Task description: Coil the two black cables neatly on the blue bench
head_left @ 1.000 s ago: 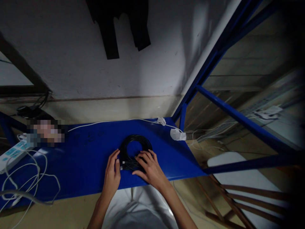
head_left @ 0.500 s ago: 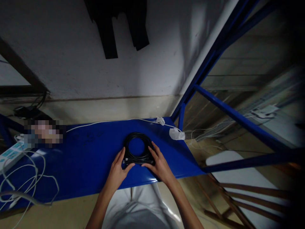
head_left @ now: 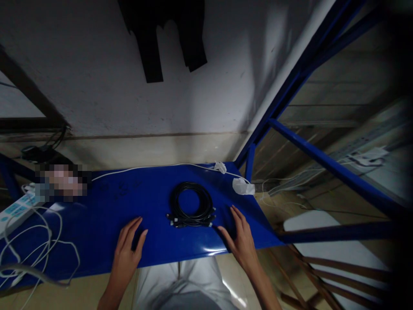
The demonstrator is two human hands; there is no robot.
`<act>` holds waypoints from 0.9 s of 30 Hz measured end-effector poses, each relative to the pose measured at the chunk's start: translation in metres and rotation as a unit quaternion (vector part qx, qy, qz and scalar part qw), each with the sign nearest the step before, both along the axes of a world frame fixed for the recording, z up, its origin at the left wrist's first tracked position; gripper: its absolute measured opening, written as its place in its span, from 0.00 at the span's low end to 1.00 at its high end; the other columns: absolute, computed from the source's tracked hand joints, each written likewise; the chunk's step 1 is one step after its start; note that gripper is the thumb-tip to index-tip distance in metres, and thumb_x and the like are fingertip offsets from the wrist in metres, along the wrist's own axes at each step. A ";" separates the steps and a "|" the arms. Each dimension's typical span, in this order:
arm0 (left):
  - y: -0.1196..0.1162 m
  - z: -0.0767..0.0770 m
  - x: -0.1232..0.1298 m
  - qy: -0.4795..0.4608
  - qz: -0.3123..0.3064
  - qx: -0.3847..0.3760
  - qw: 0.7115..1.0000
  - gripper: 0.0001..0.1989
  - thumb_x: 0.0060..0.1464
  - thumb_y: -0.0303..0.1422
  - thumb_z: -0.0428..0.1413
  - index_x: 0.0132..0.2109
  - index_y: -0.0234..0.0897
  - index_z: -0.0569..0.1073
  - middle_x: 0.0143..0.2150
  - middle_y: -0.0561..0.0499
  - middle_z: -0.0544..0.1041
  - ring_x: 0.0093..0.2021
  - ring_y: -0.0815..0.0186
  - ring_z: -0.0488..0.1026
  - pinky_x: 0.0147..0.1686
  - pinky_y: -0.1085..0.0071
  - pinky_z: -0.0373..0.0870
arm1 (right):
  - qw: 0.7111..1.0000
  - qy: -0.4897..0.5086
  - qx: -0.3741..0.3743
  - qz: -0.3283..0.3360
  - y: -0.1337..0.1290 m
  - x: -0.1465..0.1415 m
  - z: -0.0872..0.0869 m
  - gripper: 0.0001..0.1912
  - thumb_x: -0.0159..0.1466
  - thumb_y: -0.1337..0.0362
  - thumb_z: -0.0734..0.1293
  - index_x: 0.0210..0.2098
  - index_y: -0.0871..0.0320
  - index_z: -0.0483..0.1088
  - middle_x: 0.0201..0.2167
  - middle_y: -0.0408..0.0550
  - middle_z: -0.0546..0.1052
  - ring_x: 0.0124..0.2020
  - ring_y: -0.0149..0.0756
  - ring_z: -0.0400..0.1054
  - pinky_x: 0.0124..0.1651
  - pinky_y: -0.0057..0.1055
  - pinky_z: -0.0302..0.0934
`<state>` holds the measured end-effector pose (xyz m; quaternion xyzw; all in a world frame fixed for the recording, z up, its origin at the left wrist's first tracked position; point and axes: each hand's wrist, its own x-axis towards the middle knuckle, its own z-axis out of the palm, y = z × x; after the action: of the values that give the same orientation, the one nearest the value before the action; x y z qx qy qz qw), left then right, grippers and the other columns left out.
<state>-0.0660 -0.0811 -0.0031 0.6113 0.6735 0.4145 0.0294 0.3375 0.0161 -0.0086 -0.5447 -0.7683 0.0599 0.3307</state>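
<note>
A coil of black cables [head_left: 208, 199] lies on the blue table [head_left: 151, 245], with several connector ends showing along its near side. To the left of the coil, my left hand [head_left: 130, 241] is open, thumb and fingers apart, and holds nothing. My right hand [head_left: 239, 234] is also open and empty, just right of the coil, its thumb pointing toward the connectors. Neither hand touches the cables.
At the left are a white power strip [head_left: 19, 211] and tangled white cords [head_left: 48, 232]. A thin white cable runs along the table's back edge to white plastic wrapping [head_left: 242, 187]. Blue frame bars and a chair [head_left: 335, 241] stand at the right.
Both hands have let go of the black coil and moved apart, the left one to the left and the right one to the right. The camera view has shifted slightly.
</note>
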 end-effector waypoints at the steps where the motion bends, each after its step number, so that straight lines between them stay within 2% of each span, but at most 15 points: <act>1: -0.003 0.000 -0.001 -0.003 0.015 0.008 1.000 0.21 0.71 0.40 0.58 0.67 0.47 0.73 0.63 0.43 0.77 0.63 0.51 0.76 0.66 0.48 0.73 | 1.000 0.007 0.004 -0.008 0.001 -0.001 -0.001 0.41 0.74 0.45 0.67 0.78 0.52 0.52 0.72 0.64 0.65 0.70 0.62 0.66 0.69 0.62 0.66; 6: -0.001 0.003 0.006 -0.003 0.039 0.037 0.999 0.18 0.71 0.38 0.58 0.64 0.45 0.75 0.59 0.43 0.79 0.59 0.52 0.78 0.62 0.50 0.75 | 0.998 0.033 0.011 -0.057 0.005 -0.010 -0.003 0.34 0.76 0.45 0.65 0.74 0.53 0.59 0.68 0.61 0.72 0.66 0.58 0.70 0.67 0.59 0.68; 11: 0.000 0.000 0.008 0.011 0.049 0.059 0.997 0.14 0.71 0.36 0.57 0.60 0.44 0.76 0.55 0.43 0.80 0.54 0.54 0.79 0.60 0.51 0.75 | 0.996 0.047 0.011 -0.069 0.003 -0.010 -0.006 0.29 0.76 0.47 0.65 0.70 0.54 0.64 0.64 0.60 0.75 0.64 0.56 0.71 0.65 0.57 0.68; 27: -0.001 -0.002 0.006 0.013 0.059 0.056 0.997 0.11 0.71 0.36 0.57 0.57 0.44 0.78 0.52 0.44 0.81 0.52 0.54 0.79 0.60 0.52 0.74 | 0.996 0.048 0.012 -0.080 0.002 -0.011 -0.005 0.25 0.76 0.48 0.65 0.66 0.54 0.66 0.60 0.59 0.77 0.58 0.55 0.73 0.61 0.53 0.68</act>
<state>-0.0599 -0.0824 -0.0054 0.5768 0.6840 0.4448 -0.0384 0.3267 0.0176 -0.0137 -0.5964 -0.7062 0.0502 0.3781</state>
